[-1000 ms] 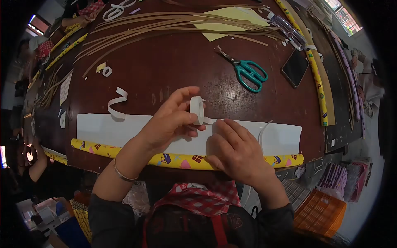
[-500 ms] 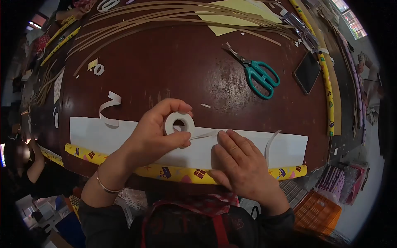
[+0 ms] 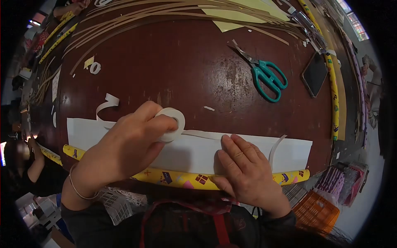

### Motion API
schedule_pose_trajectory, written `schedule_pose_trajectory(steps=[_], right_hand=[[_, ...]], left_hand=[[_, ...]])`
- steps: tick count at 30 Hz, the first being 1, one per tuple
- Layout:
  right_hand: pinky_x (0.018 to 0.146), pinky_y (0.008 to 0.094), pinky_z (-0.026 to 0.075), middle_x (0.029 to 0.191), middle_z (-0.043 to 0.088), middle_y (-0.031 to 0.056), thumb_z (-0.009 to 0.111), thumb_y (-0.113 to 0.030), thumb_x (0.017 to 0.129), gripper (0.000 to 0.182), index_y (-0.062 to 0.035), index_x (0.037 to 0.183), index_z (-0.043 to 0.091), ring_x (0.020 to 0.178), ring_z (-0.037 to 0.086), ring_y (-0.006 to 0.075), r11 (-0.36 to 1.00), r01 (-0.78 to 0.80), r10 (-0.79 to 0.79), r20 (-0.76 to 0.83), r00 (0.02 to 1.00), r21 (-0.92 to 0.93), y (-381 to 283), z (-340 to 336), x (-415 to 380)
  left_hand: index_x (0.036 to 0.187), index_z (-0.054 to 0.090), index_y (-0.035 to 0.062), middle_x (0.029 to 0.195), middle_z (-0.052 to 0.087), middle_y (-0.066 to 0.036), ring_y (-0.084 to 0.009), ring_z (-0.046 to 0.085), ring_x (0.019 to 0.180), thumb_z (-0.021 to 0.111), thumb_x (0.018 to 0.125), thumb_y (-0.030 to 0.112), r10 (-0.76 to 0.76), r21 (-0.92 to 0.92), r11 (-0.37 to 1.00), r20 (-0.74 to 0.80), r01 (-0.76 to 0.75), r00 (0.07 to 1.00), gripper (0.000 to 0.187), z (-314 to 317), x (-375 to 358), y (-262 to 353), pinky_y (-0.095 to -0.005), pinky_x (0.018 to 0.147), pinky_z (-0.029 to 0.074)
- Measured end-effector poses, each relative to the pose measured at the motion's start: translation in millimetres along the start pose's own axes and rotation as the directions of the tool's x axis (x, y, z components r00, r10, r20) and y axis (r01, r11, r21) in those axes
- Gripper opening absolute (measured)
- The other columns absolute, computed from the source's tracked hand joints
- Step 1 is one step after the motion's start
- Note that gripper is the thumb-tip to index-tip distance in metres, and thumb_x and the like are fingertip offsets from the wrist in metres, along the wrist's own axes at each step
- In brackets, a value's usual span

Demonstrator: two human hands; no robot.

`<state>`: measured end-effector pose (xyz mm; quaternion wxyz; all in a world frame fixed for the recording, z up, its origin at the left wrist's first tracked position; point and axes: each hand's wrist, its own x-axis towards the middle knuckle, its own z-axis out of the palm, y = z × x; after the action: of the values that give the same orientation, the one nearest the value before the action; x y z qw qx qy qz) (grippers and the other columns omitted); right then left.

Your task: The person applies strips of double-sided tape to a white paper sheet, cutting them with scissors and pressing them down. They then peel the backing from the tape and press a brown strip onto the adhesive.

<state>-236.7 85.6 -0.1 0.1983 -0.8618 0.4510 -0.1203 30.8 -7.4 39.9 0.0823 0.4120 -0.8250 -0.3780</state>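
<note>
No lettering, brand, label or number can be read anywhere in the head view. The yellow wrapped tube (image 3: 182, 180) along the near table edge bears only small printed pictures, such as gift boxes and a cross mark, not words. The white paper sheet (image 3: 194, 153) is blank, as is the tape roll (image 3: 171, 124), and the phone (image 3: 315, 74) screen is dark.
</note>
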Motion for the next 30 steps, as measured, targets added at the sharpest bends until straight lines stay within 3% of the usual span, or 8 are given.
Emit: schedule_pose_trajectory(steps=[2, 5, 11, 15, 17, 21, 23, 30], right_hand=[[0.097, 0.0522, 0.047, 0.134, 0.054, 0.0280, 0.074, -0.035, 0.083, 0.052, 0.0049, 0.115, 0.063, 0.124, 0.053, 0.0413, 1.000, -0.001, 0.001, 0.001, 1.000, 0.000, 0.0, 0.2, -0.1], [0.097, 0.0523, 0.048, 0.134, 0.054, 0.0280, 0.074, -0.035, 0.082, 0.052, 0.0047, 0.115, 0.063, 0.124, 0.053, 0.0414, 1.000, -0.004, 0.004, 0.002, 1.000, 0.000, -0.4, -0.2, 0.4], [0.096, 0.0523, 0.048, 0.134, 0.054, 0.0282, 0.074, -0.034, 0.082, 0.051, 0.0046, 0.114, 0.063, 0.124, 0.054, 0.0416, 1.000, 0.002, -0.002, 0.001, 1.000, -0.010, -0.3, -0.4, 1.0], [0.096, 0.0518, 0.048, 0.133, 0.055, 0.0282, 0.074, -0.034, 0.082, 0.051, 0.0047, 0.113, 0.063, 0.123, 0.054, 0.0416, 1.000, 0.006, -0.006, -0.002, 1.000, -0.011, -0.4, -0.5, 1.1], [0.095, 0.0517, 0.048, 0.133, 0.055, 0.0282, 0.074, -0.033, 0.082, 0.050, 0.0049, 0.112, 0.063, 0.122, 0.055, 0.0417, 1.000, 0.008, -0.008, -0.007, 1.000, -0.006, -0.7, -1.6, 1.5], [0.096, 0.0518, 0.048, 0.132, 0.055, 0.0282, 0.075, -0.033, 0.082, 0.050, 0.0051, 0.112, 0.062, 0.122, 0.055, 0.0422, 1.000, 0.013, -0.013, -0.005, 1.000, 0.007, -0.3, -1.3, 1.9], [0.097, 0.0521, 0.048, 0.132, 0.055, 0.0284, 0.075, -0.032, 0.081, 0.051, 0.0051, 0.113, 0.062, 0.122, 0.055, 0.0427, 1.000, 0.004, -0.004, -0.005, 1.000, 0.007, -0.4, -1.6, 2.0], [0.097, 0.0517, 0.048, 0.132, 0.055, 0.0286, 0.075, -0.033, 0.081, 0.051, 0.0053, 0.113, 0.062, 0.122, 0.055, 0.0432, 1.000, -0.006, 0.006, 0.023, 1.000, 0.006, -0.7, -3.3, 2.8]], left_hand=[[0.107, 0.058, 0.0067, 0.104, 0.058, -0.014, -0.0331, 0.064, 0.084, 0.075, 0.074, -0.006, 0.075, 0.140, 0.988, -0.012, -0.073, 0.997, 0.039, -2.5, 0.3, -3.4, -0.0374, 0.069, 0.054], [0.099, 0.061, 0.0052, 0.094, 0.056, -0.014, -0.0361, 0.063, 0.079, 0.075, 0.077, 0.000, 0.050, 0.110, 0.993, 0.020, -0.052, 0.999, 0.027, -10.0, 3.2, 1.2, -0.0419, 0.069, 0.051], [0.096, 0.061, 0.0032, 0.099, 0.059, -0.012, -0.0345, 0.063, 0.081, 0.080, 0.074, 0.008, 0.063, 0.113, 0.991, 0.061, -0.069, 0.996, 0.030, -17.9, 0.4, -1.4, -0.0428, 0.070, 0.051], [0.090, 0.062, 0.0017, 0.099, 0.060, -0.010, -0.0319, 0.063, 0.082, 0.082, 0.073, 0.010, 0.124, 0.139, 0.982, 0.012, -0.125, 0.992, 0.028, -23.3, 0.8, -9.3, -0.0406, 0.069, 0.052], [0.078, 0.061, 0.0017, 0.092, 0.058, -0.009, -0.0282, 0.061, 0.078, 0.085, 0.070, 0.017, 0.084, 0.132, 0.987, 0.055, -0.091, 0.995, 0.029, -28.5, -1.0, -14.7, -0.0377, 0.065, 0.050], [0.069, 0.060, 0.0029, 0.084, 0.056, -0.007, -0.0255, 0.057, 0.072, 0.086, 0.068, 0.027, 0.080, 0.124, 0.988, 0.086, -0.091, 0.993, 0.036, -31.1, -5.3, -17.0, -0.0358, 0.060, 0.044], [0.065, 0.058, 0.0044, 0.079, 0.054, -0.006, -0.0247, 0.053, 0.068, 0.086, 0.067, 0.031, 0.158, 0.164, 0.974, -0.003, -0.156, 0.987, 0.038, -26.0, -9.2, -22.7, -0.0365, 0.058, 0.040], [0.062, 0.058, 0.0080, 0.078, 0.052, -0.005, -0.0234, 0.052, 0.068, 0.084, 0.065, 0.021, 0.190, 0.353, 0.927, -0.146, -0.128, 0.971, 0.030, -16.8, -10.4, -25.2, -0.0368, 0.058, 0.038]])
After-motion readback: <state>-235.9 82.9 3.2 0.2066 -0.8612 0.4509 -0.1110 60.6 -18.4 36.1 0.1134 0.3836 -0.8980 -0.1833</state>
